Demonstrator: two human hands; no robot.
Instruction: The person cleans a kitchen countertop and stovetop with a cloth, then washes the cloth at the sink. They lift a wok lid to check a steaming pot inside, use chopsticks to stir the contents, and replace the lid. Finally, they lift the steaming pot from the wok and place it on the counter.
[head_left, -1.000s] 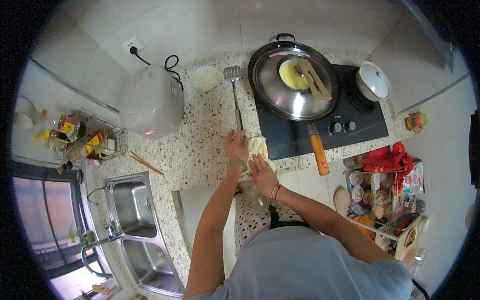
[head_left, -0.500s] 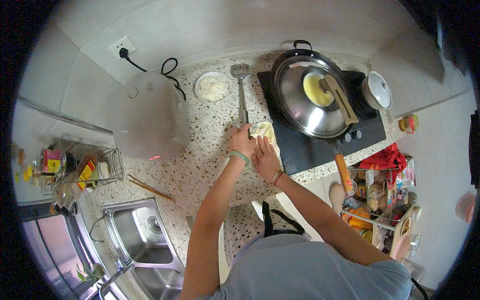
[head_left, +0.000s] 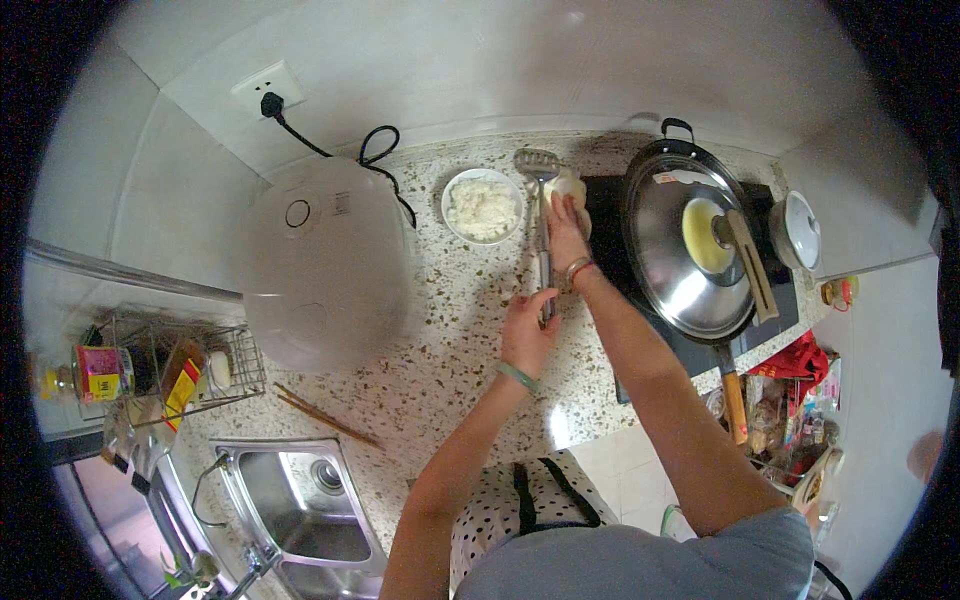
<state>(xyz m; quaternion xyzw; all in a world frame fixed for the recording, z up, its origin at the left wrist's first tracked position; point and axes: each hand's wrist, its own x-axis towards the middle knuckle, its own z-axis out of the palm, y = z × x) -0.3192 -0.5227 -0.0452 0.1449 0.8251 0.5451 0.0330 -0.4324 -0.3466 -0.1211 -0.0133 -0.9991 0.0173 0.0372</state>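
spatula handle [head_left: 544,270]: lower end covered by left hand [head_left: 527,335] | cloth [head_left: 570,187]: mostly hidden under right hand [head_left: 565,225] | sink [head_left: 300,510]: cut off at lower edge

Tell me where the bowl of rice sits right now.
In the head view, the bowl of rice stands on the speckled counter near the back wall, between the white rice cooker on its left and the metal spatula on its right.
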